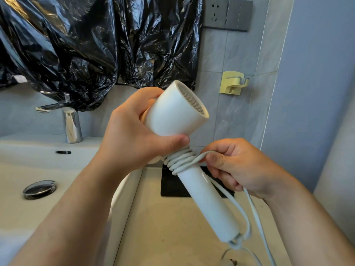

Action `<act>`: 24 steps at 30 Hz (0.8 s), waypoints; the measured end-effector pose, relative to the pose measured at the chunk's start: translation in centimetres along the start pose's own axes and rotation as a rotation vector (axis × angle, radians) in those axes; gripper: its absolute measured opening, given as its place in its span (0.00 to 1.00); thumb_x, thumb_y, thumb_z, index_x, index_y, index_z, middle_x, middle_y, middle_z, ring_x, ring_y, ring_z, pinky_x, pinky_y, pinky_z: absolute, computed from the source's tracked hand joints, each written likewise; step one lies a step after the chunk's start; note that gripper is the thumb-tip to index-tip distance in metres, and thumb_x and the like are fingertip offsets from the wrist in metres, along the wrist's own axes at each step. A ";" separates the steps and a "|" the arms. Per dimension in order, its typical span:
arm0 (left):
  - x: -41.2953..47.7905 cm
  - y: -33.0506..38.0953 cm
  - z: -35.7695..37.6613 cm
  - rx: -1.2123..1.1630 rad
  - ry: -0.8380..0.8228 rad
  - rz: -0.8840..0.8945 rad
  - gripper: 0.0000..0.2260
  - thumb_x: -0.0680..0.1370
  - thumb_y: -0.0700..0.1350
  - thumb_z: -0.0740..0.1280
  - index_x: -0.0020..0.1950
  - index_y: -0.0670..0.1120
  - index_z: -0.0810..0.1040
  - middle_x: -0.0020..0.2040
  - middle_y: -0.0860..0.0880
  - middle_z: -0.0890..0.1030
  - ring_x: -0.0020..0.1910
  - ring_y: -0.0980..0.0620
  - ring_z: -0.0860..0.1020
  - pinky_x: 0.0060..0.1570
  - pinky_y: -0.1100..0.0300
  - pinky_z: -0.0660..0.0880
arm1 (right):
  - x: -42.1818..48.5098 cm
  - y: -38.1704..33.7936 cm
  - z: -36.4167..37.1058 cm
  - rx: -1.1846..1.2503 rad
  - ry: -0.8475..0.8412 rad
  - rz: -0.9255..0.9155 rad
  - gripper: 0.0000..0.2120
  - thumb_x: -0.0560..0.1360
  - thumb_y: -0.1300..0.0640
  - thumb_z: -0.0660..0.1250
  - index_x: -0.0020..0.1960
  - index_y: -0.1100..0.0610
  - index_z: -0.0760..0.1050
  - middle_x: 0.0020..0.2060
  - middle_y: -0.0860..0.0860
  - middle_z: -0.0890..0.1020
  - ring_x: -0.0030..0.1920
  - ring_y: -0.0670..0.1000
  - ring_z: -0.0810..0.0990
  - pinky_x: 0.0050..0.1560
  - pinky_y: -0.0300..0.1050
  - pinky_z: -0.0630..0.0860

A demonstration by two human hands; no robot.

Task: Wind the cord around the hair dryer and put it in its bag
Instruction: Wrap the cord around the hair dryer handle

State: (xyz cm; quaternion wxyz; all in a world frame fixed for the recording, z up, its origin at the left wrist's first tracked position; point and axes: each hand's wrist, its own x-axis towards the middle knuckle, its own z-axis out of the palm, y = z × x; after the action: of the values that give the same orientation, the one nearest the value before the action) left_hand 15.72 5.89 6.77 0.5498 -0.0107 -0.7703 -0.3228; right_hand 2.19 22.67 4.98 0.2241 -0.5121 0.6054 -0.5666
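Note:
A white hair dryer (203, 196) is held up over the counter, barrel at the top, handle slanting down to the right. My left hand (132, 131) grips the barrel from the left. Several turns of the white cord (180, 160) wrap the top of the handle. My right hand (236, 167) pinches the cord just right of those turns. The loose cord loops down past the handle's end and off the bottom edge. A flat black thing (172, 185), possibly the bag, lies on the counter behind the dryer; I cannot tell for sure.
A white sink (38, 162) with a chrome tap (72, 123) and drain plug (39, 189) is at left. The beige counter (165, 227) lies below my hands. Black plastic sheeting (86, 45) covers the wall. A yellow wall holder (233, 82) and a grey socket (227, 14) are at right.

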 end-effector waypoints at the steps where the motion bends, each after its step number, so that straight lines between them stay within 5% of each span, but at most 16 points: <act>1: 0.0 -0.1 0.1 -0.079 0.003 -0.017 0.31 0.55 0.57 0.80 0.57 0.54 0.78 0.48 0.49 0.85 0.49 0.43 0.82 0.47 0.40 0.79 | -0.1 0.1 0.0 0.060 -0.043 -0.014 0.08 0.69 0.53 0.66 0.40 0.57 0.81 0.22 0.51 0.72 0.16 0.44 0.63 0.17 0.32 0.57; 5: 0.1 -0.6 0.3 -0.221 0.078 -0.129 0.31 0.54 0.55 0.80 0.56 0.54 0.79 0.45 0.45 0.85 0.44 0.43 0.83 0.45 0.38 0.80 | 0.6 1.0 0.3 0.254 -0.116 -0.056 0.10 0.64 0.45 0.73 0.38 0.50 0.83 0.28 0.51 0.80 0.24 0.45 0.77 0.24 0.36 0.71; 8: 0.1 -0.5 0.8 -0.269 0.145 -0.195 0.30 0.55 0.56 0.79 0.55 0.53 0.78 0.45 0.46 0.85 0.43 0.45 0.83 0.43 0.43 0.82 | 1.7 1.8 0.9 0.381 -0.122 -0.076 0.18 0.52 0.39 0.81 0.36 0.46 0.83 0.29 0.47 0.81 0.25 0.43 0.78 0.24 0.35 0.74; 11: 0.0 -0.5 1.4 -0.279 0.225 -0.248 0.28 0.56 0.54 0.80 0.53 0.52 0.78 0.41 0.51 0.85 0.39 0.52 0.83 0.36 0.52 0.80 | 2.2 3.1 2.1 0.666 -0.102 -0.118 0.04 0.71 0.52 0.73 0.45 0.50 0.81 0.31 0.54 0.78 0.23 0.45 0.77 0.20 0.35 0.72; 13: -0.1 -0.7 1.8 -0.243 0.295 -0.261 0.25 0.57 0.53 0.80 0.51 0.54 0.77 0.39 0.53 0.85 0.37 0.54 0.83 0.35 0.53 0.80 | 2.3 3.6 3.0 0.540 0.093 -0.076 0.07 0.81 0.61 0.58 0.47 0.57 0.73 0.29 0.54 0.72 0.20 0.44 0.68 0.18 0.34 0.64; 15: -0.2 -0.8 2.1 -0.182 0.363 -0.253 0.24 0.58 0.56 0.80 0.50 0.56 0.76 0.41 0.51 0.85 0.40 0.51 0.84 0.40 0.47 0.82 | 2.2 3.7 3.7 0.368 0.181 -0.023 0.11 0.82 0.61 0.53 0.42 0.60 0.67 0.24 0.49 0.70 0.19 0.44 0.64 0.19 0.36 0.61; 18: -0.4 -0.9 2.4 -0.099 0.474 -0.255 0.24 0.60 0.58 0.79 0.52 0.55 0.76 0.42 0.53 0.84 0.41 0.52 0.84 0.43 0.45 0.81 | 2.0 3.0 5.0 0.306 0.190 0.012 0.11 0.82 0.60 0.55 0.42 0.60 0.67 0.25 0.48 0.71 0.21 0.45 0.64 0.20 0.37 0.63; 24: -0.8 -0.7 2.6 0.174 0.565 -0.223 0.29 0.62 0.61 0.77 0.58 0.54 0.73 0.44 0.62 0.78 0.44 0.56 0.78 0.45 0.52 0.78 | 0.8 1.1 6.2 0.067 0.024 0.067 0.17 0.79 0.67 0.54 0.60 0.49 0.68 0.40 0.54 0.71 0.27 0.46 0.68 0.22 0.40 0.69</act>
State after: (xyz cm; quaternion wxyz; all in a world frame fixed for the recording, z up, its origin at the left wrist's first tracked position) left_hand 13.56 6.89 5.28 0.7021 0.2111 -0.6082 -0.3044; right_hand 6.75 18.95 2.67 0.2525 -0.4768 0.6055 -0.5850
